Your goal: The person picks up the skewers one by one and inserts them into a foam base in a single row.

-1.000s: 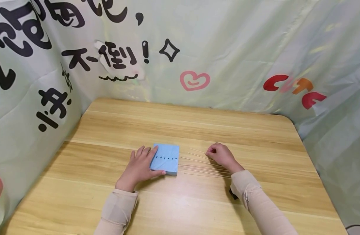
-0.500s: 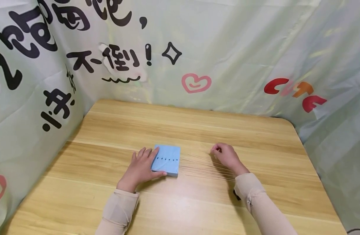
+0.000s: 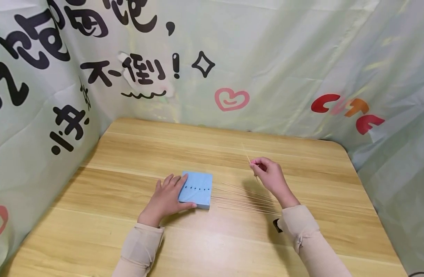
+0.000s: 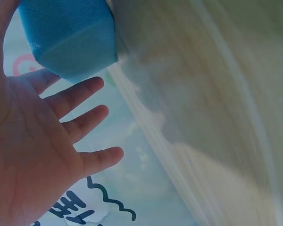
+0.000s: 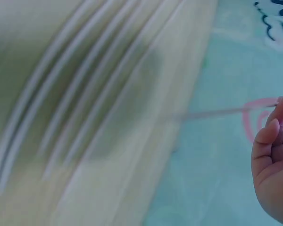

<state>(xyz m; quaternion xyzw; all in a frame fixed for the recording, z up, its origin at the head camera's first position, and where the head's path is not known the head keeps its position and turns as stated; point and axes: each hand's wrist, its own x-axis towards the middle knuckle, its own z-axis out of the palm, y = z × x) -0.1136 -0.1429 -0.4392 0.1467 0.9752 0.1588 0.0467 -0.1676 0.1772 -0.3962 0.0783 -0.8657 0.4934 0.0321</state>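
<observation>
Blue block [image 3: 202,180] sits on wooden table [image 3: 212,246], left hand [image 3: 164,200] touching it with spread fingers; right hand [image 3: 270,179] pinches thin stick [image 3: 247,157] aloft. Loose sticks [image 3: 246,201] lie between block and right sleeve [image 3: 300,221]; black item [image 3: 277,226] adjoins sleeve; printed curtain [image 3: 277,65] hangs behind.

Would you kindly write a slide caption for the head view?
The left hand touches a blue block while the right hand pinches a thin stick; more sticks lie on the table.

Glare whitens the table [image 3: 215,240]; the right wrist view blurs the sticks [image 5: 91,57].
</observation>
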